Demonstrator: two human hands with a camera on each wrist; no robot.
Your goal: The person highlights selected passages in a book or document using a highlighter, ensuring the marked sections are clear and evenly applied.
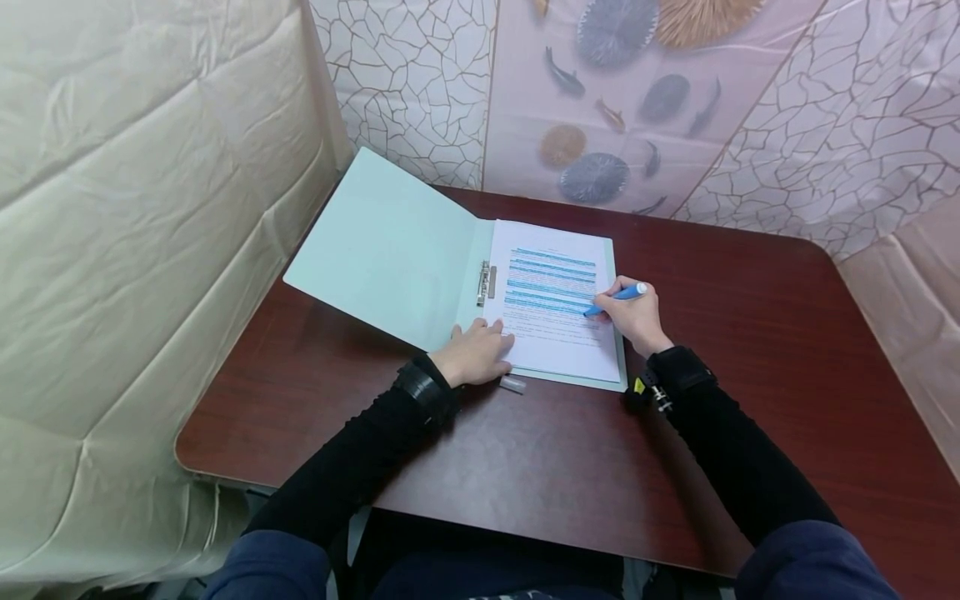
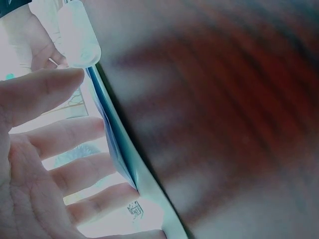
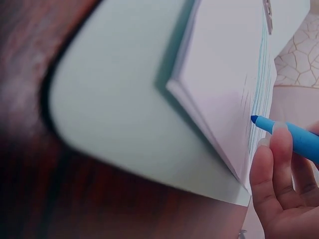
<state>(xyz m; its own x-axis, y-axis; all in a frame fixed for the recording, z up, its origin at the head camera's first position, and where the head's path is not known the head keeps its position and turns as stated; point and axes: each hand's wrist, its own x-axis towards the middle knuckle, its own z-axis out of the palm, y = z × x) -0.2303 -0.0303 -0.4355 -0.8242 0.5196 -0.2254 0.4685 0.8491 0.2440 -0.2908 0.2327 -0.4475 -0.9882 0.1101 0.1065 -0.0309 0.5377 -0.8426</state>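
My right hand (image 1: 636, 318) pinches a blue highlighter (image 1: 626, 292) with its tip at the right part of the printed page (image 1: 551, 350). Blue bands cover many of the upper text lines; lines lower down are plain. In the right wrist view the dark blue highlighter tip (image 3: 254, 119) is at the paper's surface. My left hand (image 1: 477, 353) rests with spread fingers on the lower left of the paper and folder. Pale green, the folder (image 1: 397, 242) lies open beneath the stack of sheets. Below the left thumb is a small translucent piece (image 1: 513, 385), perhaps a cap.
A metal clip (image 1: 482, 283) sits along the folder's spine. The folder's cover spreads toward the left side of the brown table (image 1: 757, 333). Cream fabric (image 1: 150, 250) hangs at the left, and a patterned cloth (image 1: 420, 92) stands behind the table.
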